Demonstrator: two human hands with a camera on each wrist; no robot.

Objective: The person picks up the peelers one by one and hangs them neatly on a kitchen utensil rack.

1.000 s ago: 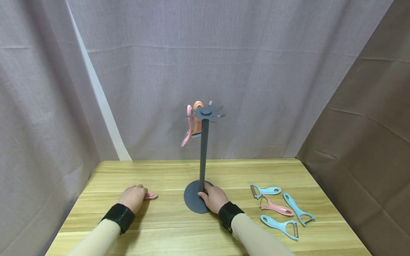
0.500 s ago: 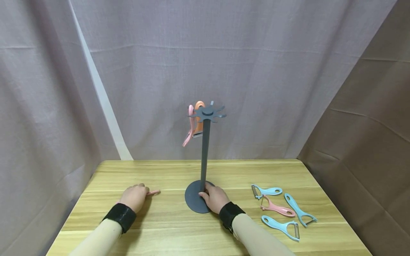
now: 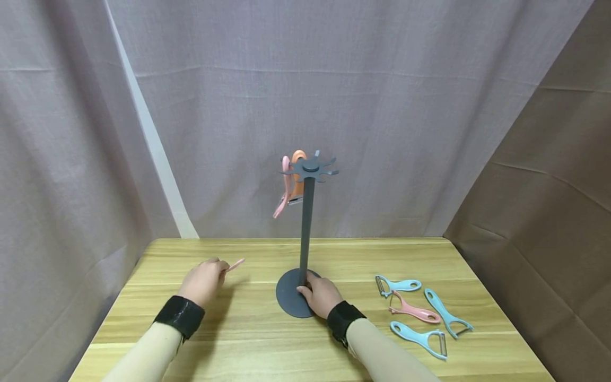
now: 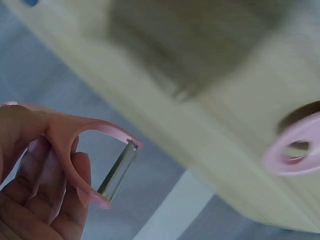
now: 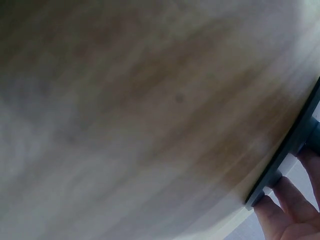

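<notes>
My left hand [image 3: 204,281] holds a pink peeler [image 3: 235,265] just above the table at the left, its handle end poking out past the fingers. In the left wrist view, that peeler's blade [image 4: 118,170] and forked head show beside curled fingers. At the middle stands a dark grey rack [image 3: 306,228] with a round base and a ring of hooks on top. My right hand [image 3: 322,296] grips the foot of its pole, resting on the base. From the hooks hang one pink peeler [image 3: 285,183] and one orange peeler [image 3: 298,180].
At the right of the wooden table [image 3: 353,350] lie a pink peeler [image 3: 415,310] and several blue peelers, one a blue peeler [image 3: 417,335] nearest me. Another pink handle [image 4: 280,160] shows on the table in the left wrist view. Grey curtains [image 3: 382,106] rise behind.
My left hand has lifted the pink peeler off the table and moved slightly away from me and right; its handle end now tilts upward. My right hand stays at the rack's base.
</notes>
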